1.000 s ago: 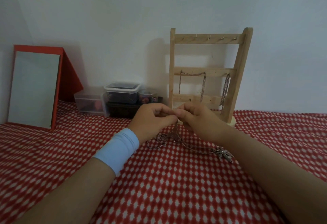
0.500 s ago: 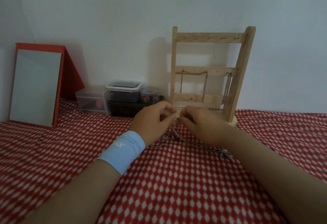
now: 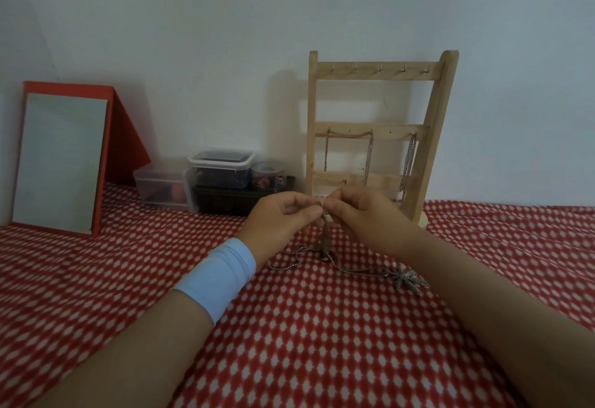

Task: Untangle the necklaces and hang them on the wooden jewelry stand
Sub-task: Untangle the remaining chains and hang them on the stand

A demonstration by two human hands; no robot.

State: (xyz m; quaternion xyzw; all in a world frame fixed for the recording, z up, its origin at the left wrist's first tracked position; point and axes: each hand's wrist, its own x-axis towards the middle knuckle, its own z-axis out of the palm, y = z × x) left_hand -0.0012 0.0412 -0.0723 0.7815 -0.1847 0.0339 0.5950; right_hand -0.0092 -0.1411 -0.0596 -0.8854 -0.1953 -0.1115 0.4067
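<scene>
Left hand [image 3: 283,219] and right hand [image 3: 360,214] are pinching the tangled necklaces [image 3: 323,246], each grip closed on chain, holding a strand up so the knot below is hanging loose, probably for picking apart.

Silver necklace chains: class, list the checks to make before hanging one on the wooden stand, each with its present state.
1. Left hand and right hand both have a pinch grip on the tangled silver necklace chains: ok.
2. Chains untangled: not ok, loops bunch on the red-and-white patterned cloth.
3. Silver leaf-shaped pendant free of snags: cannot tell.
4. Light wooden jewelry stand has bare top hooks: ok.
</scene>
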